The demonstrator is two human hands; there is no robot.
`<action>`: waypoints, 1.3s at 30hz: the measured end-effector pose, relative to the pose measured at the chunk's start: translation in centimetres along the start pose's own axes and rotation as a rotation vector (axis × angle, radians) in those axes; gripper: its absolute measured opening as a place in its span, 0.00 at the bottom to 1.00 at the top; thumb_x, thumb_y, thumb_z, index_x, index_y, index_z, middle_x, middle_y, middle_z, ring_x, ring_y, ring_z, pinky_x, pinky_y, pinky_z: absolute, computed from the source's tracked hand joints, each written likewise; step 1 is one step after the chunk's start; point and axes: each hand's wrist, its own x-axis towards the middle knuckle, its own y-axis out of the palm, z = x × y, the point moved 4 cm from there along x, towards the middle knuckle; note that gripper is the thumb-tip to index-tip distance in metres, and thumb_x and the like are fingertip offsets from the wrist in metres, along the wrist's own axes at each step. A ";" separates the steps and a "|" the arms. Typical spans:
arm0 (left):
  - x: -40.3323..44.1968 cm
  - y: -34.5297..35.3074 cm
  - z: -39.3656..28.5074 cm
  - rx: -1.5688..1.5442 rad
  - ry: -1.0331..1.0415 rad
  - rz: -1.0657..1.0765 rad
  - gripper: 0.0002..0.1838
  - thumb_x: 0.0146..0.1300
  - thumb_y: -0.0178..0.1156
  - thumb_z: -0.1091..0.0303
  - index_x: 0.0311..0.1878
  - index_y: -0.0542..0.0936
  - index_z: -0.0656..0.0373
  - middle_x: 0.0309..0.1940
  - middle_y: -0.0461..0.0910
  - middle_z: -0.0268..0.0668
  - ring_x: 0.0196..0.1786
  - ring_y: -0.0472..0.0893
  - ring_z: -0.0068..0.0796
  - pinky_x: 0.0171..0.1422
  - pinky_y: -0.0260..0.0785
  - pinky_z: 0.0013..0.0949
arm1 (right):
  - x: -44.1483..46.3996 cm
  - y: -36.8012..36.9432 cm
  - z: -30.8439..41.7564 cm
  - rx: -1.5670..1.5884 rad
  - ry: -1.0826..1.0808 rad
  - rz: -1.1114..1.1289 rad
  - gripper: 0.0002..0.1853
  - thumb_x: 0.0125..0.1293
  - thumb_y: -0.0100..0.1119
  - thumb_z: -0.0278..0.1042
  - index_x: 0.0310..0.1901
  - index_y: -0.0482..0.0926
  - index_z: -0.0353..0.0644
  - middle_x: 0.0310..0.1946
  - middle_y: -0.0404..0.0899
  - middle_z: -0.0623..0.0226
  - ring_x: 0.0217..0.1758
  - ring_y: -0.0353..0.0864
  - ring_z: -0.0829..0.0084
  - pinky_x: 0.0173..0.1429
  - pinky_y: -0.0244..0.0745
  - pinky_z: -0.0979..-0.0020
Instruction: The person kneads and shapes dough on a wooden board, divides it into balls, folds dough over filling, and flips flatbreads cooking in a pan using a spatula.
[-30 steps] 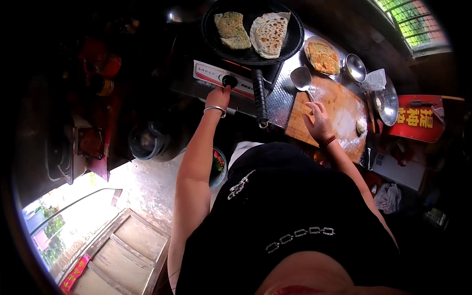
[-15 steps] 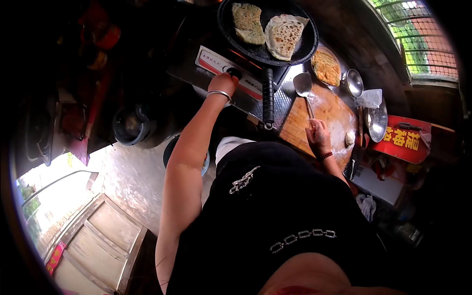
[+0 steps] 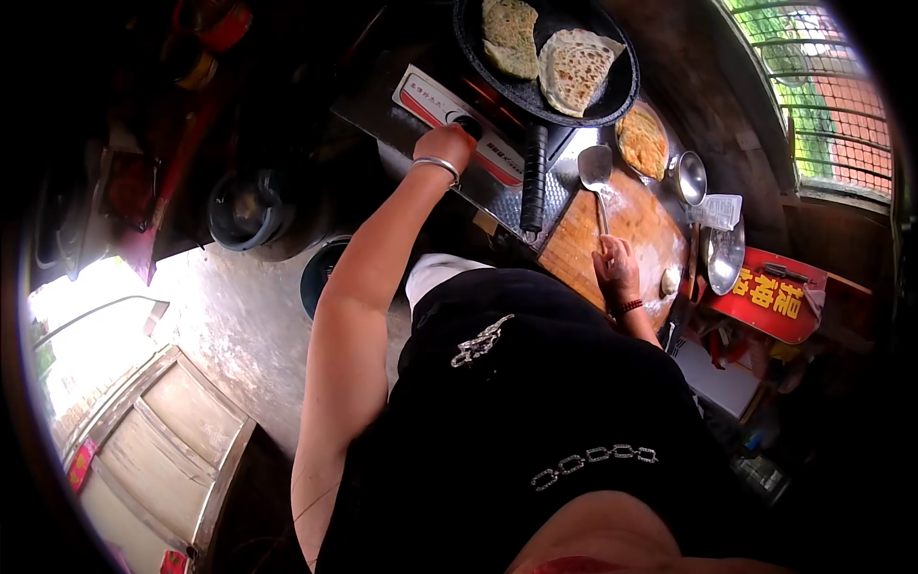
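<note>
My left hand (image 3: 445,144) is closed on the black knob (image 3: 468,126) on the stove's white and red front panel (image 3: 430,99). Above it, a black pan (image 3: 521,94) holds a greenish flatbread (image 3: 511,38) and a folded, brown-spotted one (image 3: 577,72). My right hand (image 3: 617,265) is closed around the handle end of a metal spatula (image 3: 595,167), over the floured wooden board (image 3: 583,230). A small piece of dough (image 3: 670,281) lies on the board, right of that hand.
Behind the board are a plate with a browned flatbread (image 3: 642,142), a small metal bowl (image 3: 688,178) and a larger metal bowl (image 3: 724,260). The pan's handle (image 3: 535,182) sticks out toward me. A bucket (image 3: 251,212) stands at the left; a barred window is at the upper right.
My right hand, earlier open beside the spatula handle, has closed on it. My left hand stays at the knob. The whole view has shifted and turned.
</note>
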 end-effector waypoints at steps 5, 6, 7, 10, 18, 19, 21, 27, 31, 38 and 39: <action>-0.1 0.1 0.1 -0.018 0.022 -0.005 0.19 0.61 0.48 0.55 0.37 0.80 0.61 0.36 0.81 0.49 0.42 0.80 0.47 0.48 0.72 0.44 | 0.0 -0.1 0.4 0.001 -0.026 0.006 0.16 0.54 0.63 0.25 0.45 0.75 0.39 0.38 0.74 0.60 0.27 0.75 0.71 0.33 0.73 0.72; 0.0 0.2 0.2 -0.021 0.025 -0.006 0.19 0.61 0.49 0.55 0.37 0.80 0.61 0.35 0.81 0.49 0.42 0.80 0.47 0.48 0.72 0.44 | -0.1 0.0 0.4 -0.013 -0.027 0.012 0.16 0.53 0.63 0.25 0.45 0.75 0.38 0.38 0.74 0.61 0.26 0.75 0.72 0.34 0.73 0.72; 0.1 0.4 0.3 -0.019 0.026 -0.022 0.18 0.61 0.49 0.56 0.37 0.80 0.61 0.35 0.81 0.49 0.41 0.81 0.48 0.47 0.72 0.44 | -0.1 0.0 0.4 -0.029 -0.028 0.018 0.16 0.53 0.64 0.25 0.45 0.75 0.37 0.38 0.75 0.61 0.26 0.76 0.73 0.34 0.73 0.73; 0.0 0.4 0.3 -0.043 0.025 -0.031 0.18 0.60 0.49 0.56 0.37 0.80 0.61 0.35 0.81 0.49 0.40 0.81 0.48 0.46 0.73 0.44 | -0.1 0.1 0.2 -0.059 -0.035 0.030 0.16 0.53 0.64 0.25 0.45 0.76 0.38 0.38 0.75 0.61 0.26 0.75 0.73 0.33 0.73 0.73; -0.5 0.0 0.1 -0.091 0.067 0.014 0.17 0.61 0.46 0.60 0.37 0.81 0.61 0.38 0.81 0.48 0.42 0.81 0.48 0.47 0.73 0.43 | 0.1 0.4 0.7 -0.080 -0.015 0.070 0.15 0.54 0.62 0.27 0.44 0.75 0.38 0.39 0.75 0.58 0.26 0.76 0.69 0.34 0.74 0.70; -0.7 -0.4 -0.1 -0.094 0.071 0.009 0.17 0.61 0.46 0.60 0.38 0.81 0.61 0.38 0.81 0.48 0.42 0.81 0.48 0.47 0.73 0.43 | 0.3 0.4 0.7 -0.090 -0.021 0.076 0.15 0.54 0.62 0.28 0.45 0.75 0.38 0.39 0.75 0.58 0.26 0.76 0.69 0.34 0.74 0.70; -1.1 -0.7 -0.2 -0.086 0.060 0.011 0.17 0.61 0.46 0.61 0.38 0.81 0.61 0.38 0.81 0.48 0.43 0.81 0.47 0.47 0.73 0.41 | 0.4 0.6 0.9 -0.115 -0.014 0.098 0.15 0.54 0.62 0.28 0.45 0.76 0.39 0.39 0.75 0.60 0.28 0.77 0.72 0.32 0.74 0.72; -1.2 -0.7 -0.1 -0.077 0.116 0.014 0.15 0.60 0.47 0.63 0.39 0.81 0.60 0.39 0.82 0.47 0.43 0.82 0.46 0.46 0.73 0.40 | 0.6 1.1 1.0 -0.111 -0.002 0.131 0.15 0.55 0.62 0.29 0.45 0.76 0.39 0.40 0.76 0.61 0.28 0.77 0.73 0.32 0.74 0.73; -1.3 -0.8 -0.1 -0.083 0.119 -0.005 0.15 0.59 0.48 0.64 0.39 0.81 0.60 0.39 0.82 0.47 0.43 0.81 0.46 0.47 0.73 0.40 | 0.8 1.1 2.0 -0.117 -0.006 0.132 0.15 0.55 0.62 0.29 0.45 0.76 0.38 0.41 0.76 0.60 0.28 0.77 0.73 0.33 0.74 0.73; -1.2 -0.6 -0.1 -0.075 0.124 -0.017 0.15 0.60 0.48 0.64 0.40 0.81 0.59 0.39 0.82 0.47 0.43 0.81 0.46 0.47 0.73 0.40 | 0.9 1.2 2.5 -0.109 0.026 0.169 0.16 0.56 0.61 0.29 0.47 0.74 0.38 0.41 0.74 0.59 0.30 0.77 0.70 0.36 0.74 0.70; -1.1 -0.5 0.0 -0.074 0.133 -0.020 0.15 0.60 0.48 0.63 0.40 0.81 0.59 0.39 0.82 0.47 0.42 0.81 0.46 0.46 0.73 0.40 | 0.9 1.2 2.5 -0.106 0.028 0.168 0.16 0.56 0.61 0.29 0.47 0.74 0.38 0.41 0.74 0.59 0.30 0.77 0.70 0.36 0.74 0.70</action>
